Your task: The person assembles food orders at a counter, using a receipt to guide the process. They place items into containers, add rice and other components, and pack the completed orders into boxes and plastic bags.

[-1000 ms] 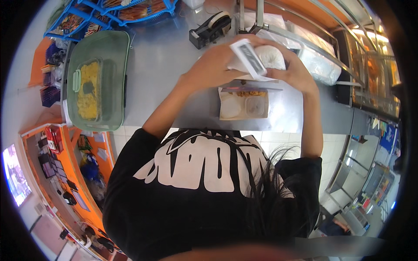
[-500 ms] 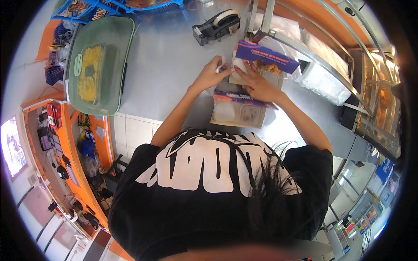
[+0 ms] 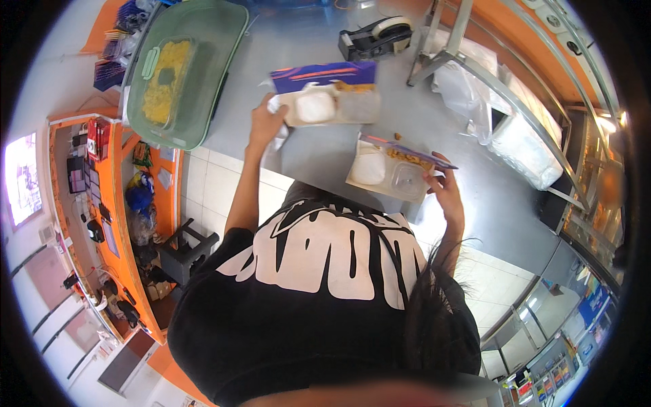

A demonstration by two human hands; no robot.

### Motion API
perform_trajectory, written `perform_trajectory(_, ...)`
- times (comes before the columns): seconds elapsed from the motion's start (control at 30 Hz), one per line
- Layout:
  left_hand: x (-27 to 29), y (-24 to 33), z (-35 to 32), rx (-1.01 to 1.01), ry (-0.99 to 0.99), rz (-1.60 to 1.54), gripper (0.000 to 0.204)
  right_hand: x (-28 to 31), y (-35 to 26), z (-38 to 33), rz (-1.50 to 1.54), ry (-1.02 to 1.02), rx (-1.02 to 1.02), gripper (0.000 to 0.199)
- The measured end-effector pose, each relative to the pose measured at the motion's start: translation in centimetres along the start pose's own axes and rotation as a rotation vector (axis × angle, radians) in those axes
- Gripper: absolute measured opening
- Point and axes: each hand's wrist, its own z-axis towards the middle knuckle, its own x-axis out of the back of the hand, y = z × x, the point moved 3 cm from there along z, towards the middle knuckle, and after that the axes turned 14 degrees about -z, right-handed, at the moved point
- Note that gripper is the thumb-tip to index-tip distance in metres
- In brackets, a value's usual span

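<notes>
Two open cardboard food boxes lie on the metal table, each with a white round-cornered block, brown fried-looking food and a clear lidded tub inside. The far food box [image 3: 332, 125] has its purple lid raised at the back. At its left edge my left hand [image 3: 268, 125] is closed on the box side, with a bit of something white by the fingers. The near food box [image 3: 386, 188] sits nearer me and to the right, its lid partly lifted. My right hand [image 3: 446, 195] grips its right edge and lid between thumb and fingers.
A green tray [image 3: 207, 112] with a clear container of yellow food [image 3: 166, 81] stands at left. A black tape dispenser [image 3: 375, 39] is at the back. On the right are a metal frame [image 3: 451, 57] and clear plastic bags [image 3: 525, 146]. A small brown crumb [image 3: 397, 136] lies between the boxes.
The far box has shifted left, with my left hand at its side. My right hand has left the far box and taken the near one's right edge, whose lid now stands differently.
</notes>
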Motion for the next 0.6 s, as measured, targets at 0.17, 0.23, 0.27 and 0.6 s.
perform_trajectory(0.17, 8.7, -5.1, -0.1, 0.162, 0.078, -0.128, 0.051, -4.4, -0.3, -2.6, -0.009, 0.171, -0.066, 0.053)
perform_trajectory(0.23, 10.1, -6.4, 0.4, 0.144, 0.111, -0.046, 0.055, -6.8, -1.0, -2.0, -0.039, 0.185, -0.031, 0.05)
perform_trajectory(0.27, 10.0, -7.0, 1.0, 0.162, 0.108, -0.078, 0.057, -8.5, -1.5, -1.4, -0.044, 0.191, 0.024, 0.049)
perform_trajectory(0.6, 5.8, -3.0, 12.6, -0.087, -0.354, -0.163, 0.049, -22.7, -11.4, 5.5, 0.001, 0.554, -0.025, 0.031)
